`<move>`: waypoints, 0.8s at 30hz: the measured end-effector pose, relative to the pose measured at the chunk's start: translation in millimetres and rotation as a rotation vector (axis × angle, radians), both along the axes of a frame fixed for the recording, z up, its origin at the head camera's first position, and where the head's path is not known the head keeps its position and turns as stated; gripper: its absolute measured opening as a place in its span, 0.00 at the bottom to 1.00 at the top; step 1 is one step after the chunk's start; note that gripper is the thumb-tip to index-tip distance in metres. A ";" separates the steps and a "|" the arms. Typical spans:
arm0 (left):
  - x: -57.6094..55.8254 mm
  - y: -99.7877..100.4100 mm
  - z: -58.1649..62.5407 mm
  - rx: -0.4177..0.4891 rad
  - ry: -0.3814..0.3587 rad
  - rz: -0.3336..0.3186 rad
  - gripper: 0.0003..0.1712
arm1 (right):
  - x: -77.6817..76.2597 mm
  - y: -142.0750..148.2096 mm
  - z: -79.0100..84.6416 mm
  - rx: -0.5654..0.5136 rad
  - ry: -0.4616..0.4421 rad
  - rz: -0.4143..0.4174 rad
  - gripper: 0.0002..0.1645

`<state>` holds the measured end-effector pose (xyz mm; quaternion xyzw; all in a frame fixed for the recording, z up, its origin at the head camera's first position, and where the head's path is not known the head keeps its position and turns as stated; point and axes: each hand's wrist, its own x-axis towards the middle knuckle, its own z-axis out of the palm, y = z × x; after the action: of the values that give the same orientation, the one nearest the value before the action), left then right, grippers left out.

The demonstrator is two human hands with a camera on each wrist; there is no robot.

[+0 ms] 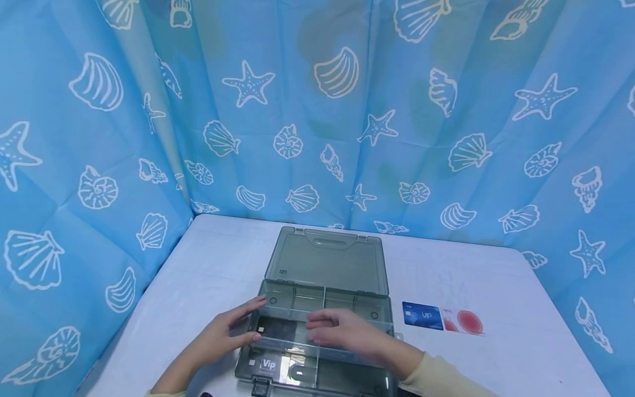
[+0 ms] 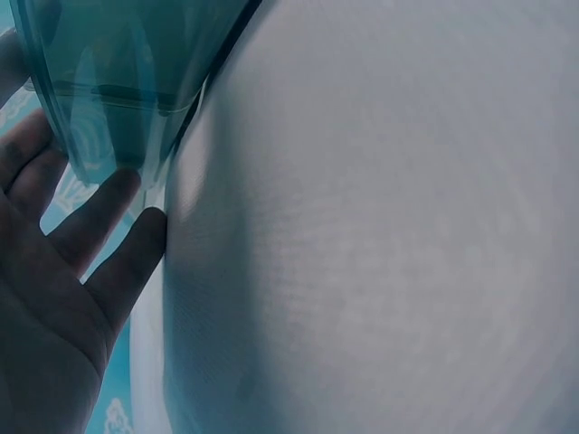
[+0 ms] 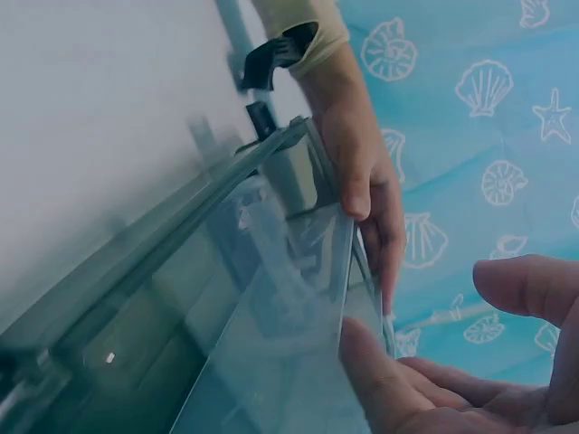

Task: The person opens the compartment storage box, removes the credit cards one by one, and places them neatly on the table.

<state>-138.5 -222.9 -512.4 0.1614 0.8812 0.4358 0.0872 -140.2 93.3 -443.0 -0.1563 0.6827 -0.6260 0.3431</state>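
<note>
A smoky translucent compartment box lies on the table with its lid folded back. Against the box's left side rests my left hand, its fingers spread along the edge; the left wrist view shows them beside the box wall. My right hand reaches over the middle row, fingers extended, hiding part of that row. A dark card lies in the middle row's left compartment. In the front left compartment is a black card marked Vip.
Right of the box, a blue VIP card and a white card with red circles lie side by side on the white table. Front latches stick out from the box. A blue shell-patterned curtain surrounds the table.
</note>
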 end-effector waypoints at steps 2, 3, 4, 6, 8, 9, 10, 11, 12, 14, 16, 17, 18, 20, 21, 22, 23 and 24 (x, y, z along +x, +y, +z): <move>-0.1 -0.2 -0.3 0.001 -0.001 0.000 0.41 | -1.7 -4.6 1.2 0.008 -0.029 0.005 0.36; -0.2 -0.3 -0.5 0.003 -0.001 0.000 0.41 | -2.6 -6.8 1.6 0.015 -0.040 0.009 0.37; -0.2 -0.3 -0.6 0.003 -0.001 0.000 0.41 | -3.6 -8.9 1.9 0.023 -0.046 0.013 0.38; -0.2 -0.1 -0.9 0.000 0.001 0.001 0.40 | -5.8 -13.2 1.6 0.038 -0.057 0.024 0.39; 0.0 0.1 -0.9 -0.001 0.001 0.001 0.40 | -7.9 -17.5 1.2 0.051 -0.068 0.036 0.40; 0.1 0.2 -0.7 0.000 0.001 0.000 0.40 | -8.9 -19.6 0.7 0.062 -0.067 0.044 0.41; 0.3 0.4 -0.6 0.000 0.001 0.000 0.40 | -9.9 -21.7 0.0 0.076 -0.065 0.051 0.42; 0.4 0.5 -0.5 0.002 0.001 -0.001 0.41 | -10.7 -23.8 -0.5 0.088 -0.067 0.055 0.42; 0.5 0.6 -0.4 0.003 0.000 -0.002 0.41 | -11.3 -26.0 -0.8 0.099 -0.068 0.054 0.43; 0.6 0.8 -0.2 0.007 -0.002 -0.004 0.41 | -12.4 -30.1 -1.1 0.128 -0.073 0.054 0.43; 0.6 1.0 -0.4 0.006 -0.001 -0.004 0.41 | -12.8 -34.2 -0.6 0.148 -0.082 0.046 0.44; 0.5 1.0 -0.4 0.006 -0.002 -0.004 0.41 | -13.2 -36.3 -0.2 0.152 -0.091 0.041 0.44; 0.5 1.2 -0.4 0.007 -0.003 -0.003 0.41 | -13.6 -38.1 0.0 0.156 -0.098 0.036 0.45; 0.5 1.2 -0.4 0.005 -0.004 0.000 0.41 | -14.9 -41.1 -0.3 0.157 -0.116 0.029 0.45; 0.5 1.1 -0.3 0.005 -0.005 0.000 0.41 | -15.3 -42.2 -0.1 0.156 -0.124 0.030 0.44; 0.6 0.8 -0.2 0.006 -0.005 -0.001 0.41 | -16.4 -43.2 -0.8 0.155 -0.130 0.032 0.44; 0.6 0.4 -0.1 0.008 -0.003 -0.002 0.41 | -17.1 -44.0 -1.2 0.150 -0.138 0.034 0.43; 0.7 -0.1 -0.2 0.009 0.000 -0.004 0.40 | -17.9 -44.6 -1.9 0.147 -0.144 0.037 0.43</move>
<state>-137.8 -223.0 -512.6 0.1636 0.8789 0.4395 0.0872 -158.1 48.7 -444.9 -0.0980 0.6972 -0.5774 0.4134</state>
